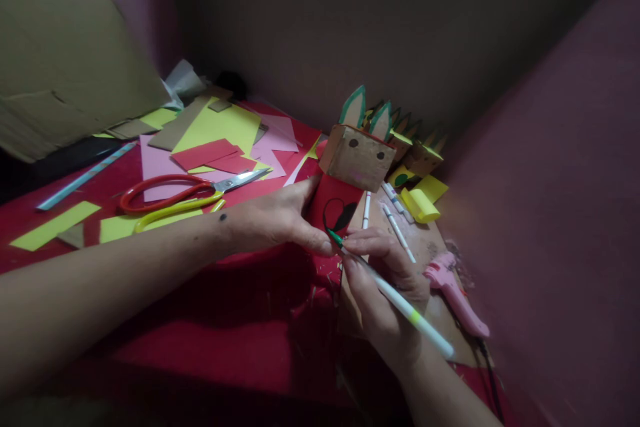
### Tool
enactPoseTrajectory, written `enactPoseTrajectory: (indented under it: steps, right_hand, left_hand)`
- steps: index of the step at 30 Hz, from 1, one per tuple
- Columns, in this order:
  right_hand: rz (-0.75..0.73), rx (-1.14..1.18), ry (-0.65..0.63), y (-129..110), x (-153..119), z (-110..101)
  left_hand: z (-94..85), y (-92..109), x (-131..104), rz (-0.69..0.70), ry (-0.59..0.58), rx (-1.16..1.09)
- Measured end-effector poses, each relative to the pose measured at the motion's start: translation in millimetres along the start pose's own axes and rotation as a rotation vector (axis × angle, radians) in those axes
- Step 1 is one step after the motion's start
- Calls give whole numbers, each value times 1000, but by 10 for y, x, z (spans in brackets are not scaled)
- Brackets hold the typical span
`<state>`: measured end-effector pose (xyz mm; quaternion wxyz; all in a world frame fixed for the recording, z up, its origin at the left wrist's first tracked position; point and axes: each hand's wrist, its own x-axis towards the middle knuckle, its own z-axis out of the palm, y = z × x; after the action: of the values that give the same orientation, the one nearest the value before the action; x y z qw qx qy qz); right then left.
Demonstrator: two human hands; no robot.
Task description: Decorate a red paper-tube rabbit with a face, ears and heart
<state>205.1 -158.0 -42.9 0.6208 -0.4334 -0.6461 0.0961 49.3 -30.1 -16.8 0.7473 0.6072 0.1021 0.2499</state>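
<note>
A cardboard figure with a box head [361, 159], two green-edged pointed ears and drawn dot eyes has a red paper body [327, 195]. My left hand [290, 217] is wrapped round the left side of that body, its thumb at the lower front and the other fingers hidden behind. Pinched in my right hand [387, 280] is a white marker [400, 303] with a green tip end and a yellow-green band. The tip touches the red body at the lower end of a dark looped outline, beside a dark filled oval shape.
Scissors [220, 192] with red and yellow handles lie left among paper pieces [225, 127]. More figures [425, 159], markers [399, 233], a yellow roll [420, 205] and a pink glue gun [457, 293] are at right. A large cardboard piece [75, 60] stands back left.
</note>
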Motion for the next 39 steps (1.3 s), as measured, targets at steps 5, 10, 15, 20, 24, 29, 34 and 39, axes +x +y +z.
enactPoseTrajectory:
  steps: [5,10,15,20,24,29,34,39]
  right_hand:
    - [3,9,14,-6,-7,-4]
    - [9,0,12,-21,-4,-11]
    - [23,6,41,-3,-22,0]
    - [11,36,84,-3,-18,19]
    - [-3,8,67,-17,-4,2]
    - [3,-2,41,-21,-3,-13]
    - [-2,39,79,-15,-2,9]
    - [7,24,60,-5,-19,9]
  left_hand:
    - [14,8,2,16,1,-12]
    - [13,16,0,-3,5,-21]
    - [9,25,2,3,-4,-18]
    - [34,39,-20,7,30,4]
    - [35,40,-16,-10,37,3]
    - [11,27,7,1,33,16]
    - [29,59,-4,-20,44,35]
    - [27,50,-3,-4,24,27]
